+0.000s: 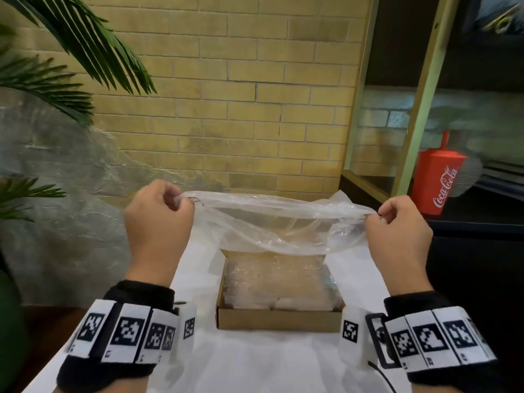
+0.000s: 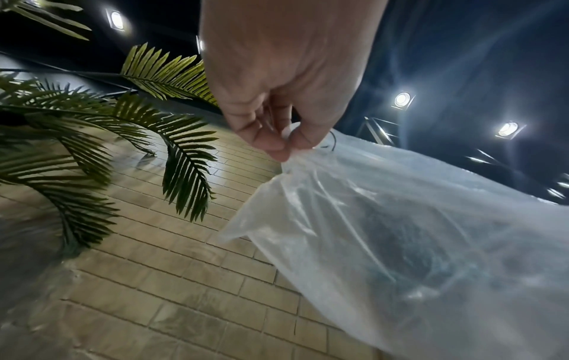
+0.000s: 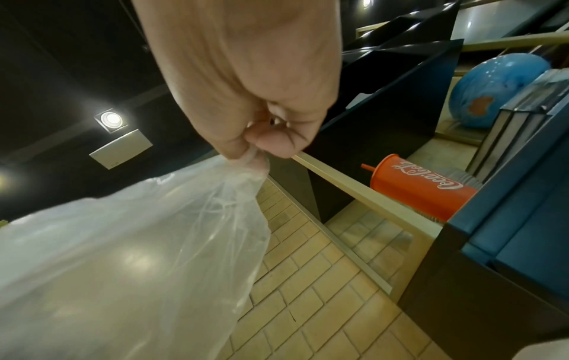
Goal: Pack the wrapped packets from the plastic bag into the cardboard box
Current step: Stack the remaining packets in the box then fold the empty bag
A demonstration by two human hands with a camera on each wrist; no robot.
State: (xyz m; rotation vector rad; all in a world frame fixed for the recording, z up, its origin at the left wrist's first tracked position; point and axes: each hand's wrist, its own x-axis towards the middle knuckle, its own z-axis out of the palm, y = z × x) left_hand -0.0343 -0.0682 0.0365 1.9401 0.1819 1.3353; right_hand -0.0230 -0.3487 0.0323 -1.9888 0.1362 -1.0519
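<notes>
A clear plastic bag [image 1: 272, 222] hangs stretched in the air above the cardboard box [image 1: 279, 319]. My left hand [image 1: 158, 219] pinches its left corner and my right hand [image 1: 397, 231] pinches its right corner. The bag looks limp, with nothing visible inside. In the left wrist view my left hand [image 2: 277, 143] pinches the bag [image 2: 400, 231] between thumb and fingers. In the right wrist view my right hand [image 3: 255, 146] grips the bunched corner of the bag [image 3: 138, 243]. The open box sits on a white table [image 1: 255, 364] and holds several clear wrapped packets [image 1: 278, 282] lying flat.
A brick wall [image 1: 241, 95] rises behind the table. Palm fronds [image 1: 56, 66] reach in at the left. At the right stands a dark shelf unit [image 1: 467, 228] with a red Coca-Cola cup [image 1: 438, 180], a blue globe [image 3: 492, 92] and books.
</notes>
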